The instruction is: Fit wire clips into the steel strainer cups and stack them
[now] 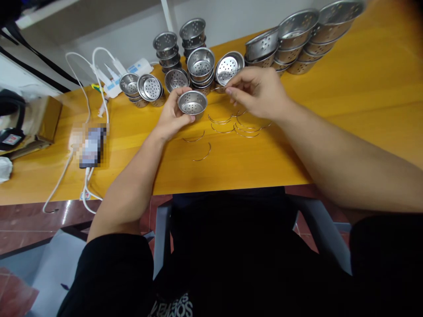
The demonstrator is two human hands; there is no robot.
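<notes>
Now, perforated cup at frame centre, upper half, gripped upright in left hand, thumb on near side; right hand just right, pinching thin wire; curved wires lying below, cup stacks above, phone at left.

The desk is a warm yellow-orange with faint grain. The cups are silver-grey, patterned with round holes; the held cup is silver too. The wires on the desk have a coppery tint. The cables are white. The shirt is black with white lettering. The chair is blue-grey, the floor dark red with pale lines, and the wall grey.
</notes>
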